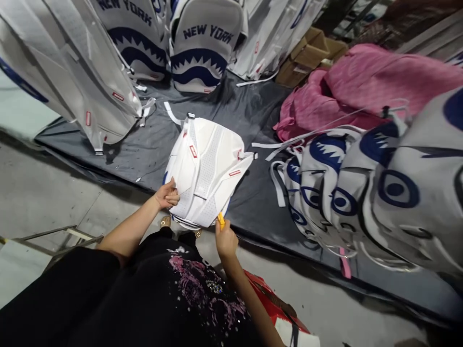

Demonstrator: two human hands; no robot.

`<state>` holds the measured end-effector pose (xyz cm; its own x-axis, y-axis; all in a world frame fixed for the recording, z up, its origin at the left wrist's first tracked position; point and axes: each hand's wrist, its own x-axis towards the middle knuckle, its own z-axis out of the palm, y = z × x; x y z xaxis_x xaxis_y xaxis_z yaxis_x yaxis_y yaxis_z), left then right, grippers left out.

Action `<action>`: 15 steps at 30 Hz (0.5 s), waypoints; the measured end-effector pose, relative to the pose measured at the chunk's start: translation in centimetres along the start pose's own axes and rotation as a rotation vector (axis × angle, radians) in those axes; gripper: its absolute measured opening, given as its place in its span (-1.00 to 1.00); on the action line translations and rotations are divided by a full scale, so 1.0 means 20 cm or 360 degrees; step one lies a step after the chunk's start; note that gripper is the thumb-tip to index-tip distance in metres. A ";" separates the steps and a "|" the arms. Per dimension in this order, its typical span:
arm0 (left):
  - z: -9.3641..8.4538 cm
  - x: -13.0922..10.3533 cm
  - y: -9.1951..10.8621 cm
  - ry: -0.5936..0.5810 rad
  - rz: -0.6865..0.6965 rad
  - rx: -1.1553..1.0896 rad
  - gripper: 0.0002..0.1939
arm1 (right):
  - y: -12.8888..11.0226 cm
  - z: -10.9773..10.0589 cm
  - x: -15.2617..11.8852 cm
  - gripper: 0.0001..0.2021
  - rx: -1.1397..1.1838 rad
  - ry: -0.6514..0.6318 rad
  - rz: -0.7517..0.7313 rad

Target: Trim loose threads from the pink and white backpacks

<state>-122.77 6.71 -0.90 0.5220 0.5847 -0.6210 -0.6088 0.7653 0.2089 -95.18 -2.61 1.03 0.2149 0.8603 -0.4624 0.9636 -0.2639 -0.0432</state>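
A white backpack (210, 154) lies with its straps facing up at the near edge of the dark-covered table, one end over the edge. Red labels mark both shoulder straps. At its left side my left hand (167, 195) is closed on the fabric, the fingers curled. My right hand (226, 238) is closed around a small yellow tool (221, 220), which meets the backpack's lower right corner. My fist covers most of the tool, so its exact kind is hidden.
White backpacks with blue shark mouths (206, 48) stand at the back, others (68, 72) at left. More lie in a row (390, 188) at right. Pink bags (376, 82) and a cardboard box (306, 53) sit behind. A red bag (269, 299) is on the floor.
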 end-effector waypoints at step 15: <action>-0.03 0.01 0.05 -0.0039 0.0011 -0.0205 -0.22 | 0.15 0.05 -0.17 -0.55 0.0471 0.0075 0.0104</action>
<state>-123.63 7.43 -1.26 0.5311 0.5974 -0.6009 -0.6832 0.7214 0.1133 -93.27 -6.78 1.68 0.2885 0.8549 -0.4312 0.8607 -0.4289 -0.2743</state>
